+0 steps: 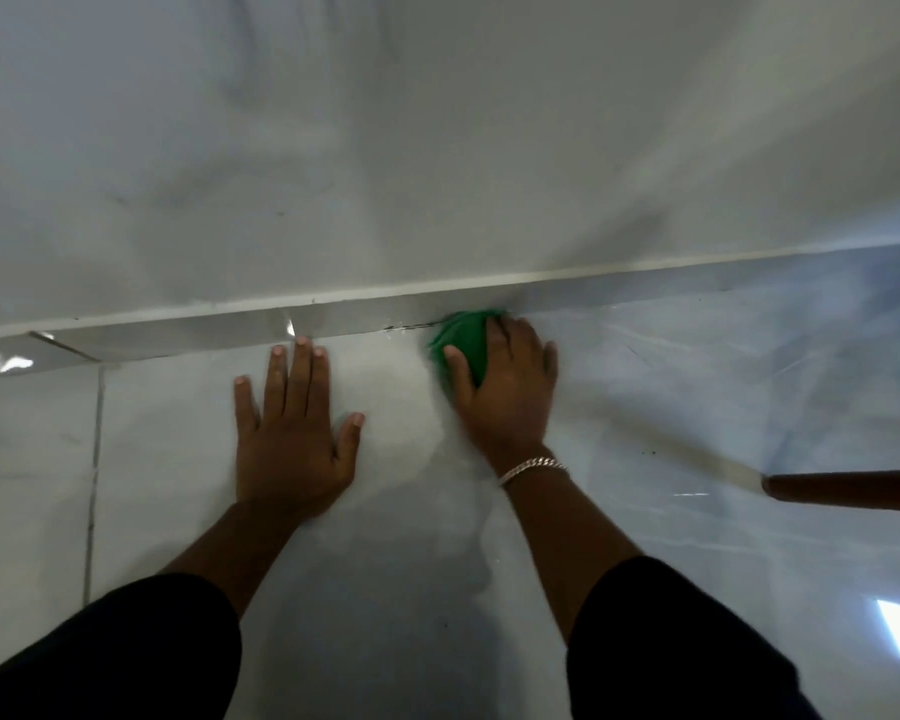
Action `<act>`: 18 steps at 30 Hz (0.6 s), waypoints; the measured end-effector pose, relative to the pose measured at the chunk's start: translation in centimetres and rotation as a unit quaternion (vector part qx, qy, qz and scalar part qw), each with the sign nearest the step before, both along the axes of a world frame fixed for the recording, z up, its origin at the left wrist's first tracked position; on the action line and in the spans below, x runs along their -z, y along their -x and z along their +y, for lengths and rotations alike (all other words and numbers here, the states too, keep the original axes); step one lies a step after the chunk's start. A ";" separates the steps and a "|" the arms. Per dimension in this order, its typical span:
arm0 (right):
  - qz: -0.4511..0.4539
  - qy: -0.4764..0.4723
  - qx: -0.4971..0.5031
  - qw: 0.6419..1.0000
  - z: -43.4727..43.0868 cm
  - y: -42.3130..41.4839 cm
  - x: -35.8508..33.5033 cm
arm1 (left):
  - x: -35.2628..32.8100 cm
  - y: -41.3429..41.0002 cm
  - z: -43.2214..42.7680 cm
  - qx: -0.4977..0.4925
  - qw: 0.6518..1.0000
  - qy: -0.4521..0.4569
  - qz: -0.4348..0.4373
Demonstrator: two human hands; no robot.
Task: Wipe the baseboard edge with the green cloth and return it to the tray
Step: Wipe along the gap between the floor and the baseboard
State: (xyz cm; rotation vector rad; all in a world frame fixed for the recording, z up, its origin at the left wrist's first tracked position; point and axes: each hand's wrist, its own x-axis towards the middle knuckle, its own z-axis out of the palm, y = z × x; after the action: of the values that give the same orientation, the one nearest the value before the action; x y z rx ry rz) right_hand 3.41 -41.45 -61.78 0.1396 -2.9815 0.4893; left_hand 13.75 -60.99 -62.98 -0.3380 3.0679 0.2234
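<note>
Green cloth [462, 339] is bunched under the right hand [505, 381], pressed down where the floor [178, 459] meets the baseboard [204, 324]. The fingers curl over the top of the wad and the thumb [458, 371] hooks around its near left side, so the hand is closed around the cloth, holding it. Most of the fabric pokes out ahead of the fingers and to their left, its far edge touching the foot of the baseboard; the rest is hidden beneath the palm. A dark line of grime [411, 324] runs along the joint just left of the cloth. A pale chain bracelet [533, 467] sits on that wrist.

The left hand [292, 433] lies well to the left of the cloth, flat on the glossy tile, fingers spread wide and holding nothing. Its longest fingertips reach the bottom of the baseboard. It looks to be bearing weight, though I cannot be sure of that.

Both forearms come out of dark sleeves [126, 657] at the bottom of the view. Off to the right of the gripping hand, well apart from it, a brown wooden rod or leg [848, 488] juts in from the edge. Above the baseboard rises a pale wall [437, 148]. The picture is somewhat blurred around the cloth.
</note>
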 end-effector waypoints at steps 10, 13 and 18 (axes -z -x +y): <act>-0.040 0.011 0.168 0.985 -4.1 0.4 0.4 | 0.7 -2.3 -2.1 -0.024 1.000 -0.009 0.011; -0.008 0.017 0.074 0.997 -7.3 -2.6 0.8 | 0.5 -2.7 -2.1 -0.036 0.999 -0.004 0.000; 0.071 0.022 0.054 0.996 -1.4 -0.4 1.4 | 0.2 -2.4 -2.2 -0.040 0.999 0.004 -0.011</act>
State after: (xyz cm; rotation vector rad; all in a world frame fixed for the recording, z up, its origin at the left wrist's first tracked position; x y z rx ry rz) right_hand 3.78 -42.88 -63.17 0.0078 -2.8205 0.5083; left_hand 16.19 -63.14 -63.20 -0.4604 3.0377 0.2089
